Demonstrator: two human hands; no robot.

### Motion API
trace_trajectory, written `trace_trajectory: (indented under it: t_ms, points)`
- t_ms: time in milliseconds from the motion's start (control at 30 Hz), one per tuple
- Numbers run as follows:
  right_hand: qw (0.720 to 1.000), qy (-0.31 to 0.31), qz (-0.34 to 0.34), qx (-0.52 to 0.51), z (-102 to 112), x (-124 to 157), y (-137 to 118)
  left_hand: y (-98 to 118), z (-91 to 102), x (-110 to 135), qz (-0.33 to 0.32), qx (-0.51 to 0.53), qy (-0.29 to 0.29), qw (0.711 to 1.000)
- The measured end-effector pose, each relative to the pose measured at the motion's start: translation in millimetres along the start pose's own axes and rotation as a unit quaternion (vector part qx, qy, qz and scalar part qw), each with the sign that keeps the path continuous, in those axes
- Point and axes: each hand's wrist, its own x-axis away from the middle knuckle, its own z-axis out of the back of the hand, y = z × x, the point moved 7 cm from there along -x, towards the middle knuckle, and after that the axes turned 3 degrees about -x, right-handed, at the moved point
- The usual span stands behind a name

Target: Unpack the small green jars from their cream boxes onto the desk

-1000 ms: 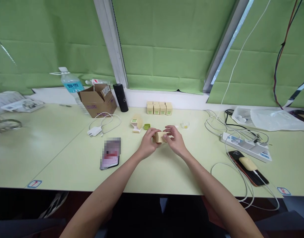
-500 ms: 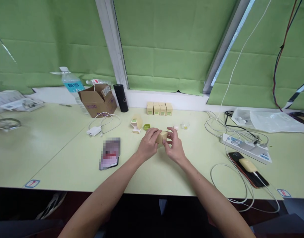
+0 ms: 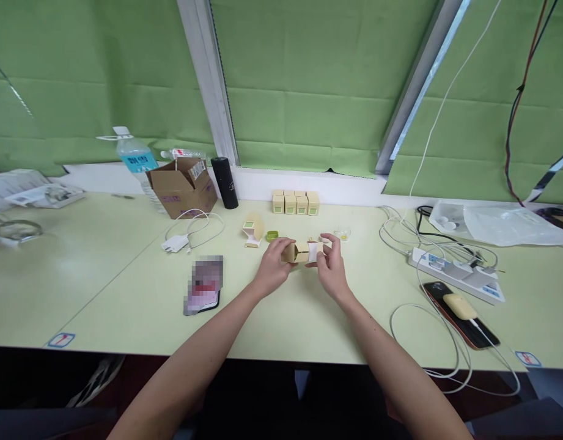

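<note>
Between my hands is a small beige cardboard box, its side open toward the right and a white inner face showing. My left hand is closed round the box's left end. The fingers of my right hand pinch its right part, by the white face. What lies inside the box cannot be made out. Just behind, a small green container and an opened beige box stand on the table. A small clear container lies beyond my right hand.
Several closed beige boxes stand in a row by the wall. Left are a phone, a white charger, a brown carton and a black bottle. A power strip and looping cables lie right, near another phone.
The small box has gone from closed to open, showing its white inner face. My right hand has moved a little to the right with that part of the box.
</note>
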Motion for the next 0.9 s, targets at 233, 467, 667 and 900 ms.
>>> trace_trajectory:
  t_ms: [233,467,667,900]
  points:
    - [0.995,0.023,0.007,-0.093,8.4,-4.7,-6.5,-24.7,-16.7,-2.3,0.163,0.293,-0.042,0.941]
    - [0.997,-0.036,0.026,-0.058,-4.1,-1.5,0.3,-19.7,-29.1,1.5,0.219,0.463,-0.104,0.852]
    - [0.993,-0.093,0.054,-0.055,-14.0,2.5,-5.1,-12.6,-24.0,-0.8,0.228,0.544,-0.093,0.802]
    - [0.993,-0.099,0.063,-0.034,-18.5,4.3,-4.9,-17.6,-20.2,-2.3,0.233,0.506,-0.085,0.826]
